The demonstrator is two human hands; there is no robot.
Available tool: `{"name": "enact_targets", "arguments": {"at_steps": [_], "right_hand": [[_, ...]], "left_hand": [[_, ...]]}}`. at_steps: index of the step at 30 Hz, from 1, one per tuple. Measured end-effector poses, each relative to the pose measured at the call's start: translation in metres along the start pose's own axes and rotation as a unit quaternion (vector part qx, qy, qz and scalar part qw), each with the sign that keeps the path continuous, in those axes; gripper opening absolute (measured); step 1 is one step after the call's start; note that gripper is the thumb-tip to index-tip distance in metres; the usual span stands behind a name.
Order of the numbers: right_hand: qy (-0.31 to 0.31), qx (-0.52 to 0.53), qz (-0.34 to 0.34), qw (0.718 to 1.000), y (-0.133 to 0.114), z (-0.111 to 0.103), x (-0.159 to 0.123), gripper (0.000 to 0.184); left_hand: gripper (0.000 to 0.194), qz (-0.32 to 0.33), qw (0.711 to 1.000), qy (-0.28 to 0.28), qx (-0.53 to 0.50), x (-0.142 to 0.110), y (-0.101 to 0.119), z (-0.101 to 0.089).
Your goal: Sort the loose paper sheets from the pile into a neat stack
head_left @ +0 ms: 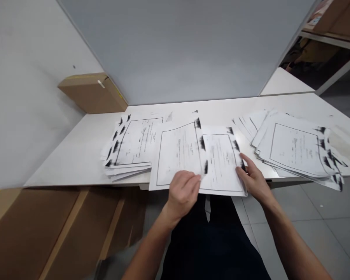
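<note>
My left hand point(183, 192) is closed on the lower right corner of a printed sheet of paper point(177, 151), which has a framed block of text and black smudges along its right edge. This sheet overlaps another printed sheet point(221, 163) to its right. My right hand point(253, 177) pinches that second sheet at its right edge, thumb on top. Both sheets reach over the table's front edge. A stack of similar sheets point(134, 144) lies to the left, partly covered by the left-hand sheet. On the right, a fanned pile of sheets point(294, 147) overhangs the front edge.
The white table point(61, 155) runs along a grey panel point(186, 50). A cardboard box point(93, 93) stands at its back left corner. Larger cardboard boxes point(29, 229) sit below at the left. A shelf point(332, 39) with a box is at the upper right.
</note>
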State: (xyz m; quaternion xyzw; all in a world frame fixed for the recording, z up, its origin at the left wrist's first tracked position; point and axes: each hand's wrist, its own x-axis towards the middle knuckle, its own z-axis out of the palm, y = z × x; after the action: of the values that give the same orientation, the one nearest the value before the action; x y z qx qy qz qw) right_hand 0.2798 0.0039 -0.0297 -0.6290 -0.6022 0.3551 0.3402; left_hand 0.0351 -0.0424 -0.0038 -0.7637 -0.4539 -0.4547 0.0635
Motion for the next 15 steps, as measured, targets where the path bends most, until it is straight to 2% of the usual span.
{"name": "enact_targets", "arguments": {"at_steps": [3,5,9,12,13,15], "right_hand": [[-0.04,0.011,0.005,0.999,-0.001,-0.002,-0.005,0.055],[-0.036,0.031,0.0,0.999,0.0,-0.005,-0.006,0.05],[-0.06,0.046,0.035,0.997,0.005,-0.011,-0.005,0.05],[-0.085,0.005,0.022,0.996,0.01,-0.019,-0.004,0.06],[-0.082,-0.016,0.004,0.997,0.01,-0.024,-0.004,0.057],[-0.075,-0.064,-0.043,0.994,0.005,-0.039,-0.004,0.038]], "left_hand": [[0.011,0.037,0.997,-0.06,-0.01,0.003,0.027,0.034],[0.012,0.052,0.994,-0.099,-0.008,0.0,0.042,0.055],[0.015,0.053,0.983,-0.174,-0.027,-0.01,0.063,0.083],[0.018,0.053,0.97,-0.217,-0.098,-0.004,0.062,0.084],[0.023,0.044,0.967,-0.221,-0.117,0.003,0.056,0.08],[0.029,0.0,0.97,-0.211,-0.123,0.026,0.036,0.066]]}}
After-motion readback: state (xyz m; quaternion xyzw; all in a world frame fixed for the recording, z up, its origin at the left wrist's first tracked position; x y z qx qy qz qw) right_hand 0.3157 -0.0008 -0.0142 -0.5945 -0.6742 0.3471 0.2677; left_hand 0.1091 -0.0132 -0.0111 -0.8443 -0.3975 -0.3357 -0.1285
